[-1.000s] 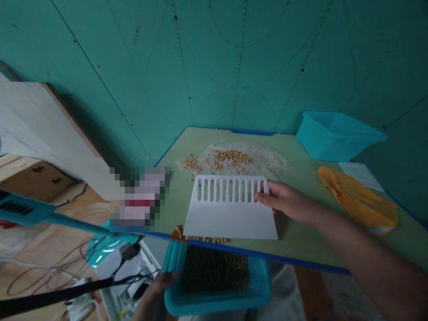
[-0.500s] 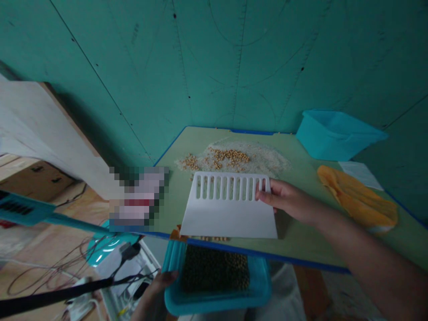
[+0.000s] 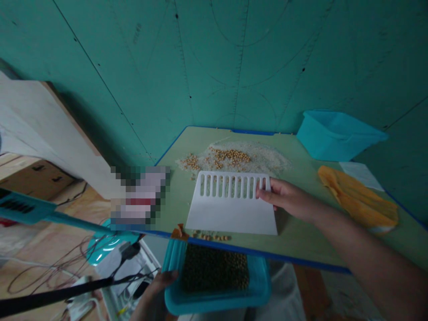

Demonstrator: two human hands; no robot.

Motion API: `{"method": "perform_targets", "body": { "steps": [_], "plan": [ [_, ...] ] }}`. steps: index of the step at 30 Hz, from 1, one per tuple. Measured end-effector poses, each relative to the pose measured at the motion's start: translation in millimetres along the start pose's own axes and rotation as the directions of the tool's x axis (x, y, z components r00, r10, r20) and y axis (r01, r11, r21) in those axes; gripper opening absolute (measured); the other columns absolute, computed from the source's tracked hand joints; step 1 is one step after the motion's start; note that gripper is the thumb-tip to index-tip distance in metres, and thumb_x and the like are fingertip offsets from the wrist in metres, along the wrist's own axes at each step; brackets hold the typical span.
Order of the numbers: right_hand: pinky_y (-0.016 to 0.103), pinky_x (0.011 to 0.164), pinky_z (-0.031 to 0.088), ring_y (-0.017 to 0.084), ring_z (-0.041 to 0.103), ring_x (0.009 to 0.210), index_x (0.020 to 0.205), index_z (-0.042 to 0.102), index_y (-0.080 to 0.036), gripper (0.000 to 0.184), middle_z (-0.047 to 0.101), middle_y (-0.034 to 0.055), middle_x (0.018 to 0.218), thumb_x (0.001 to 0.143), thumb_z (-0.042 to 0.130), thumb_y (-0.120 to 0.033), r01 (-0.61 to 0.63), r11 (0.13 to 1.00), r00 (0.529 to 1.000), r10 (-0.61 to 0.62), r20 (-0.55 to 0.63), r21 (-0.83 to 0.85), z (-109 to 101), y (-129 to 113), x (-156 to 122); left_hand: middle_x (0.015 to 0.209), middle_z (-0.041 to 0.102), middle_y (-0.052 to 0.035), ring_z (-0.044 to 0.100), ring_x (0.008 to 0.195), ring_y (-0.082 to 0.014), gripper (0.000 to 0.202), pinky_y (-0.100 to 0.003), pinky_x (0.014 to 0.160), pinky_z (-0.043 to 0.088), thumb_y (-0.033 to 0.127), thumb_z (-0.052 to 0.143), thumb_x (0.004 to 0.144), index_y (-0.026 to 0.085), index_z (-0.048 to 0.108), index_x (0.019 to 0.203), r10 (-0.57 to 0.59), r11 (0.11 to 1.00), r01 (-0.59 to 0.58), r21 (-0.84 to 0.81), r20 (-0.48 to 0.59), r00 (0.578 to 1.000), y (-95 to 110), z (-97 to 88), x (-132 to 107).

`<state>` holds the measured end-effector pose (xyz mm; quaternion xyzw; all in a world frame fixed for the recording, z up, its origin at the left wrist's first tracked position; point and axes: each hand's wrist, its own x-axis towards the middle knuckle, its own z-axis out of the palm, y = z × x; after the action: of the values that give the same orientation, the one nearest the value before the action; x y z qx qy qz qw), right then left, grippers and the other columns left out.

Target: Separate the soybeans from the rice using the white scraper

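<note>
While right hand [image 3: 286, 196] pinches scraper [image 3: 232, 215] and left hand [image 3: 156, 289] tub [image 3: 217, 304], wall markings [image 3: 137, 34] look illegible.

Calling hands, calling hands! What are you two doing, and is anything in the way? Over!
Right hand gripping white slotted scraper. Left hand at teal tub's left rim. Some loose beans between scraper and tub.

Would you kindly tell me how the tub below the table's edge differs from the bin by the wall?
The tub has the left hand on it; no hand touches the bin. The tub shows dark grains inside, while the bin's floor is hidden. Both are blue-green.
</note>
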<state>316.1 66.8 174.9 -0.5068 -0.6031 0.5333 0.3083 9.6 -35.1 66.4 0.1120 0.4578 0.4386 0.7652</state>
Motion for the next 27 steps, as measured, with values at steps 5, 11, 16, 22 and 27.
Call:
{"method": "perform_targets", "body": {
  "steps": [5,11,16,22,27],
  "plan": [
    [0.023,0.049,0.033,0.012,0.045,0.059,0.079,0.054,-0.02,0.035,0.053,-0.0011,0.068,0.068,0.061,-0.052,0.025,1.0,0.998,-0.025,-0.057,0.011,-1.1,-2.4,-0.1,0.073,0.078,0.0039,0.058,0.106,-0.0258,0.013,-0.03,0.096,0.036,0.025,0.068,0.063,0.027,0.076,0.073,-0.012,1.0,0.012,0.012,0.003,1.0,1.0,0.6,-0.8],
    [0.023,0.049,0.033,0.011,0.046,0.059,0.083,0.056,-0.019,0.033,0.054,-0.0009,0.069,0.069,0.062,-0.049,-0.004,1.0,1.0,0.004,-0.016,0.005,-0.6,2.5,2.1,0.074,0.078,0.0042,0.059,0.105,-0.0262,0.014,-0.032,0.096,0.037,0.026,0.069,0.063,0.028,0.076,0.075,-0.007,1.0,0.007,0.003,0.006,1.0,0.6,0.0,0.0],
    [0.023,0.05,0.033,0.012,0.046,0.061,0.085,0.057,-0.019,0.036,0.056,0.0003,0.073,0.069,0.062,-0.05,-0.021,1.0,1.0,0.021,0.012,0.009,0.4,2.4,1.7,0.075,0.078,0.0041,0.054,0.111,-0.0259,0.017,-0.03,0.099,0.033,0.025,0.069,0.063,0.027,0.076,0.078,-0.015,1.0,0.015,-0.017,0.016,1.0,0.5,2.6,0.1],
    [0.023,0.049,0.033,0.01,0.045,0.058,0.087,0.056,-0.018,0.036,0.055,-0.0004,0.071,0.07,0.061,-0.049,-0.017,1.0,0.999,0.017,0.036,0.01,1.8,2.1,1.3,0.083,0.078,0.0027,0.051,0.115,-0.0271,0.023,-0.031,0.101,0.031,0.025,0.068,0.064,0.025,0.075,0.085,-0.02,1.0,0.02,-0.017,0.024,1.0,-0.1,1.5,-2.1],
    [0.022,0.048,0.033,0.01,0.046,0.058,0.086,0.056,-0.018,0.034,0.056,0.0,0.072,0.071,0.06,-0.048,-0.016,1.0,0.999,0.015,0.03,0.016,2.6,3.0,0.5,0.08,0.078,0.0035,0.052,0.114,-0.0269,0.017,-0.032,0.101,0.031,0.024,0.067,0.065,0.027,0.076,0.079,-0.03,0.999,0.031,-0.035,0.026,0.999,1.0,4.6,-3.3]
  ]
}}
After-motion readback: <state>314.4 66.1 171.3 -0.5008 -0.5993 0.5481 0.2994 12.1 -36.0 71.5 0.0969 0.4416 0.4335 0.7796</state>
